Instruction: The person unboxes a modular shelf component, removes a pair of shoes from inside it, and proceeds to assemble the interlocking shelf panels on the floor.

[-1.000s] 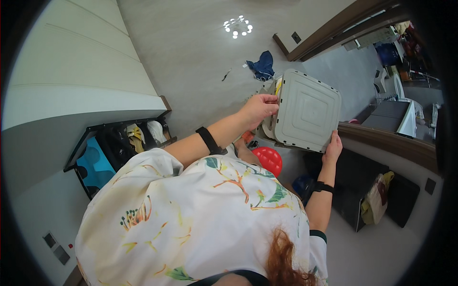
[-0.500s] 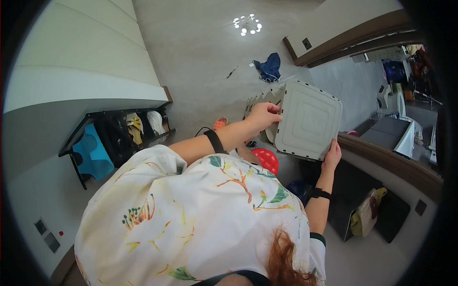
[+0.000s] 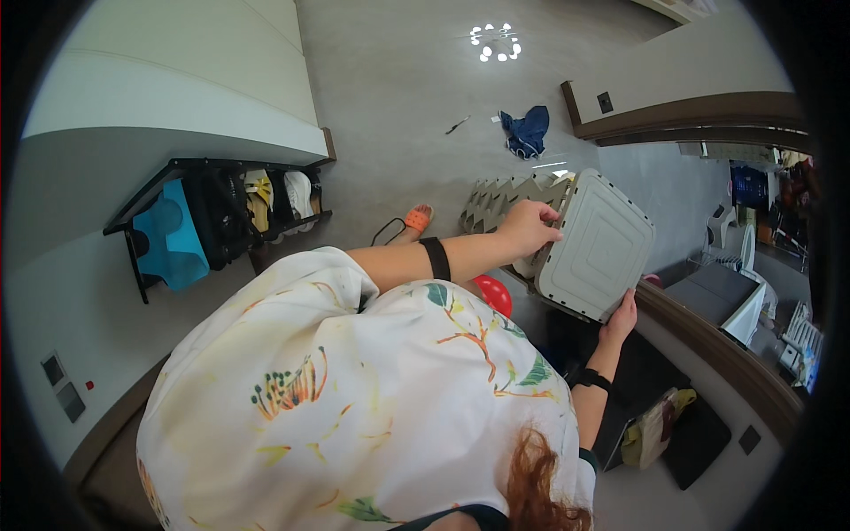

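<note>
Gray lid (image 3: 598,246) beside a gray box (image 3: 492,196), right hand (image 3: 621,319) clamped on the lid's bottom corner, left hand (image 3: 529,227) at its left edge, can't tell if gripping, blue cloth (image 3: 526,133) on floor (image 3: 390,106)

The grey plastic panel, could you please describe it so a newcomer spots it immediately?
Start at the brown doorframe, upper right. Below and left of it, between the left hand and right hand, is the grey plastic panel. Nested rectangular outlines and rounded corners set it apart from the zigzag-edged section beside it.
</note>
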Motion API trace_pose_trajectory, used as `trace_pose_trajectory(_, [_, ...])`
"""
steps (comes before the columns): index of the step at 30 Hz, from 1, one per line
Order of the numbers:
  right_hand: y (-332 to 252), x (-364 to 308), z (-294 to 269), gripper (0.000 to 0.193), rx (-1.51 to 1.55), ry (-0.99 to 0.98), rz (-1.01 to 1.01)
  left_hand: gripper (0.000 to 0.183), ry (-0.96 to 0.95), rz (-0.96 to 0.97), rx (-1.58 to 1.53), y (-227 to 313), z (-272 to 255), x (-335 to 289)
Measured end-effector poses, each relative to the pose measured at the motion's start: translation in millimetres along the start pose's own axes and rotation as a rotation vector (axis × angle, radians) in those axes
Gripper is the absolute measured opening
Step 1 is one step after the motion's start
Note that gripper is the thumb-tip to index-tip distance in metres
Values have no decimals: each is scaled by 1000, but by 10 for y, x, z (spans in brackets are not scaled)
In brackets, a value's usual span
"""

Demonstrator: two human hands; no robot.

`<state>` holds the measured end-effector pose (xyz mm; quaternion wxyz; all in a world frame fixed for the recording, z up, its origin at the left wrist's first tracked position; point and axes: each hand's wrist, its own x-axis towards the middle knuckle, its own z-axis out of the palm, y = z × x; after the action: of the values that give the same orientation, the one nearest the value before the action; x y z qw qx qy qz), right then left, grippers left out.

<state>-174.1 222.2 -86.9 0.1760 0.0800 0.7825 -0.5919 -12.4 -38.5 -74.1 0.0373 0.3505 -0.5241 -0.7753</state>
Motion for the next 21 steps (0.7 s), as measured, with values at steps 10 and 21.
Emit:
trace_pose_trajectory(10, [-62, 42, 16, 42, -49, -54, -20, 33, 44, 8, -12, -95, -7, 18])
trace_pose_trajectory(21, [83, 86, -9, 39, 41, -117, -70, 33, 0, -13, 4, -98, -97, 18])
